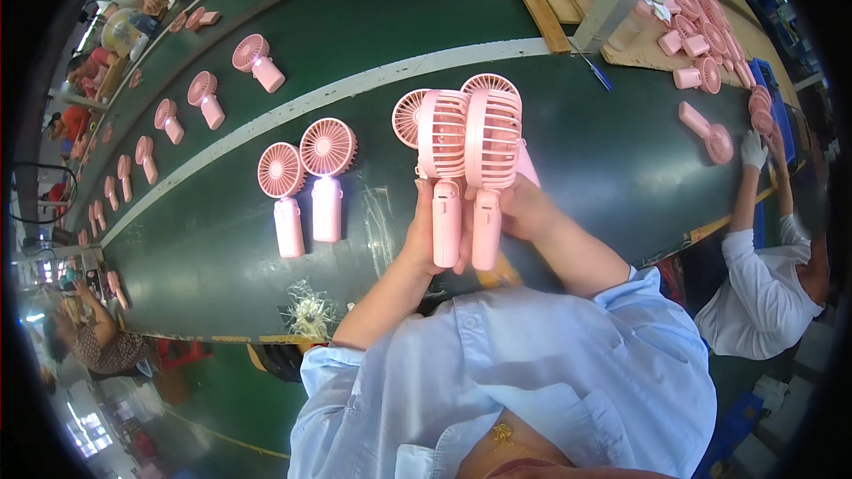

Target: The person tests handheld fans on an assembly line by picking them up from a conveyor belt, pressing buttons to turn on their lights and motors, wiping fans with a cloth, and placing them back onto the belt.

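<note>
Two pink handheld fans stand upright side by side in front of me, their round cages seen from the side. My left hand [421, 235] is closed around the handle of the left fan [446, 223], and my right hand [525, 209] grips the right fan [485, 229]. Most of my fingers are hidden behind the handles. Just beyond these, two more pink fans are partly covered; the cage of one [408, 121] shows at the left, the other's cage [490, 82] at the top. Left of my hands lie a pair of pink fans, one [282, 170] beside another [327, 149] with a glow at its handle.
Several pink fans [206, 99] lie in a row along the far green belt, beyond a pale strip [355, 89]. A fan pile [701, 22] lies on cardboard at the right, near a blue pen [596, 73]. A gloved co-worker [754, 151] handles fans there. Frayed strands [309, 310] lie at the near edge.
</note>
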`<state>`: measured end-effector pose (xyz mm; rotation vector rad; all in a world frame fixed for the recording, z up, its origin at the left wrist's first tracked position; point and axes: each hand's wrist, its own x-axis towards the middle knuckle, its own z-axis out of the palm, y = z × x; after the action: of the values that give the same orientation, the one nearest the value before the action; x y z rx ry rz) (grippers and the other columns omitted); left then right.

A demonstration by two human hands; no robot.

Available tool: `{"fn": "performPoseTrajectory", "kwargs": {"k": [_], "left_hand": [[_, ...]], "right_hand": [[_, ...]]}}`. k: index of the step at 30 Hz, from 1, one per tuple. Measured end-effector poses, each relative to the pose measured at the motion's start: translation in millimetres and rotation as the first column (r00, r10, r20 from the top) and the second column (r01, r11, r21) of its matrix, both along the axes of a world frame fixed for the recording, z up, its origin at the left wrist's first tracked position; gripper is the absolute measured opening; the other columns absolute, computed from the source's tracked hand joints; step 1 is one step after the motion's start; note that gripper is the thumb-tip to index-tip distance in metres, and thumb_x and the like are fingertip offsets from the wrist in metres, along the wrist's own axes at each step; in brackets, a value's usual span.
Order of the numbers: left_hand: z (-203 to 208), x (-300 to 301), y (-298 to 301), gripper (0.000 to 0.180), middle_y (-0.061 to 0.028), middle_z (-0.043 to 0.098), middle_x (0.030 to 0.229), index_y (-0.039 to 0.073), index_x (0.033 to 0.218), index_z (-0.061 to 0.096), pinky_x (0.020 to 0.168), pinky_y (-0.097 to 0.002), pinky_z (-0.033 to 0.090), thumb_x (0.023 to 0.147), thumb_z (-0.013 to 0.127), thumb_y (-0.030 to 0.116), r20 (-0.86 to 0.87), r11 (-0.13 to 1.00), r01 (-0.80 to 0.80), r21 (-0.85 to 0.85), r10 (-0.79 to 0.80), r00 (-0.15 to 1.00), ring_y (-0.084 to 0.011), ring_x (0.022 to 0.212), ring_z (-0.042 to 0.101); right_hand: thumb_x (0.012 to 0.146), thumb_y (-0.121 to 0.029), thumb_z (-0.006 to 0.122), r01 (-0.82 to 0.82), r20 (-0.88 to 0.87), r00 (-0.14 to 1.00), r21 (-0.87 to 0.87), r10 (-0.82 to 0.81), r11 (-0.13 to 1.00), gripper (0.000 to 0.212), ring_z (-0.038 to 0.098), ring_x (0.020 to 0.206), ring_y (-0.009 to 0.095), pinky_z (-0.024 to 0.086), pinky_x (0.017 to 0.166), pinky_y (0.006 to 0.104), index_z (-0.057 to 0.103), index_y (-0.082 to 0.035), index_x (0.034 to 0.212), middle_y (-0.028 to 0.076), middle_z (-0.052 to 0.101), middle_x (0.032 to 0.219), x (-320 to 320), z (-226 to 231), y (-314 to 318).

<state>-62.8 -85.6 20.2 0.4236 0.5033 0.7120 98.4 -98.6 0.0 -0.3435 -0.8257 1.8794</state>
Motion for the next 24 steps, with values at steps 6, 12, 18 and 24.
{"fn": "performPoseTrajectory", "kwargs": {"k": [6,12,18,24], "left_hand": [[-9.7,4.1,-1.9,0.077,-0.0108,0.050,0.053,0.007,0.108,0.047,0.026,-0.0251,0.030,0.081,0.016,0.072,-0.013,0.999,0.045,0.008,-0.045,0.999,-0.0173,0.029,0.040],[-16.9,7.0,-0.7,0.068,-0.0093,0.052,0.057,0.007,0.105,0.049,0.027,-0.0252,0.029,0.085,0.022,0.066,-0.028,1.000,0.016,-0.023,-0.017,0.999,-0.0159,0.033,0.042],[-22.6,2.9,0.4,0.064,-0.0065,0.055,0.063,0.008,0.109,0.049,0.027,-0.0256,0.033,0.085,0.028,0.064,-0.031,0.998,0.061,-0.029,-0.062,0.998,-0.0164,0.038,0.047],[-9.2,-19.3,11.6,0.071,-0.0091,0.053,0.063,0.000,0.094,0.053,0.025,-0.0225,0.030,0.085,0.027,0.065,0.118,0.983,-0.177,0.052,0.170,0.978,-0.0159,0.032,0.040]], "right_hand": [[0.083,-0.039,0.058,0.036,-0.029,0.999,0.043,-0.035,0.998,0.045,0.057,0.094,0.017,0.048,0.082,0.0328,0.052,-0.003,0.110,0.006,0.057,0.105,6.0,-3.2,1.4],[0.083,-0.037,0.059,0.117,-0.004,0.993,-0.011,-0.117,0.993,0.045,0.056,0.098,0.018,0.046,0.085,0.0347,0.051,-0.003,0.113,0.006,0.055,0.108,6.0,-4.0,1.9],[0.085,-0.027,0.059,0.195,-0.078,0.977,-0.043,-0.198,0.980,0.043,0.053,0.103,0.018,0.043,0.090,0.0338,0.047,-0.003,0.119,0.006,0.054,0.112,5.3,3.5,3.3],[0.089,-0.024,0.051,0.707,0.297,0.703,-0.192,-0.646,0.681,0.026,0.063,0.068,0.026,0.053,0.062,0.0363,0.048,-0.001,0.102,0.016,0.060,0.085,64.1,2.2,7.2]]}}
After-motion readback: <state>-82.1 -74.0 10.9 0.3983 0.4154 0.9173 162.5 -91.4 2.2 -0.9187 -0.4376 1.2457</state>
